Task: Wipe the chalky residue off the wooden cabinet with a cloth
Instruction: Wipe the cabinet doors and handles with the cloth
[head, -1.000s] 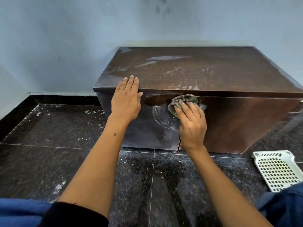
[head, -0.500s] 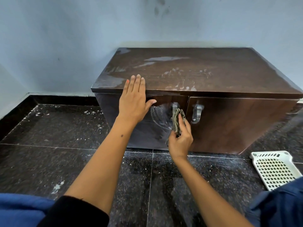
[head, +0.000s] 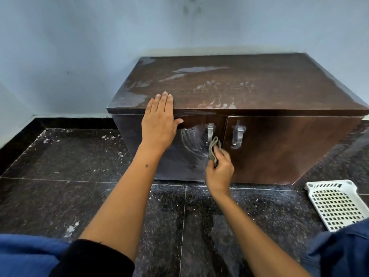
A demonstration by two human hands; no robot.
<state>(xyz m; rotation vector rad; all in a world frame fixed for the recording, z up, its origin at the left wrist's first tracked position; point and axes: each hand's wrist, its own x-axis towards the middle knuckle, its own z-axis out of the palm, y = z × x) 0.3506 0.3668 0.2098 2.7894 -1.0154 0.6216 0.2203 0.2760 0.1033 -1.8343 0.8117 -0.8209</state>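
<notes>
A low dark wooden cabinet (head: 279, 148) stands against the wall, with white chalky smears on its top (head: 215, 90) and on the left door (head: 191, 140). My left hand (head: 159, 120) rests flat over the top's front edge, fingers straight. My right hand (head: 219, 168) grips a crumpled grey-green cloth (head: 213, 147) against the left door, just below its metal handle (head: 210, 131). The right door's handle (head: 237, 135) also carries white residue.
The floor is dark speckled tile (head: 79, 176) with scattered white flecks. A white perforated plastic basket (head: 335, 204) lies on the floor at the right. The pale blue wall (head: 79, 47) runs behind and to the left. My blue-clad knees fill the bottom corners.
My right hand with the cloth has come down from the top edge of the doors to below the left handle, uncovering both handles. My left hand has stayed on the top edge.
</notes>
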